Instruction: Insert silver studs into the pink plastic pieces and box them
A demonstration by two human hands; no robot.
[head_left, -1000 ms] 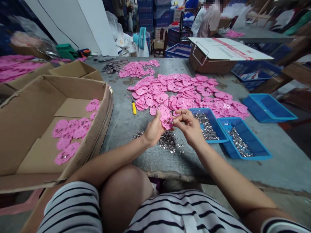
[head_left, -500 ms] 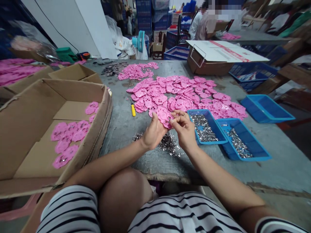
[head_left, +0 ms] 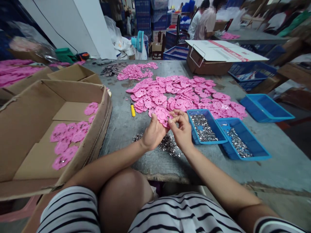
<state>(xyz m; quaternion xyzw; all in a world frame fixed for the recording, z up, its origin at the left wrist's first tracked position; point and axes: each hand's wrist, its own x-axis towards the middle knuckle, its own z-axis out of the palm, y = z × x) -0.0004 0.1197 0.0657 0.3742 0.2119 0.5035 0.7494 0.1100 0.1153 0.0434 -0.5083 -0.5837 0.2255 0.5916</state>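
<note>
My left hand (head_left: 152,132) grips a flat pink plastic piece (head_left: 161,115) with cut-out holes, held up over the grey table (head_left: 155,158). My right hand (head_left: 181,128) is pinched at the piece's right edge, fingertips pressed together on something too small to make out. Under both hands lies a loose heap of small shiny metal parts (head_left: 167,144). A wide spread of the same pink pieces (head_left: 184,94) covers the table just beyond my hands.
A big open cardboard box (head_left: 36,126) with several pink pieces stands at left. Two blue trays of metal parts (head_left: 205,127) (head_left: 239,142) and another blue tray (head_left: 266,108) sit at right. A yellow-handled tool (head_left: 132,110) lies on the table. Other people sit far back.
Both hands have drawn slightly closer together and toward me with the pink piece; my right fingertips have moved in onto its edge.
</note>
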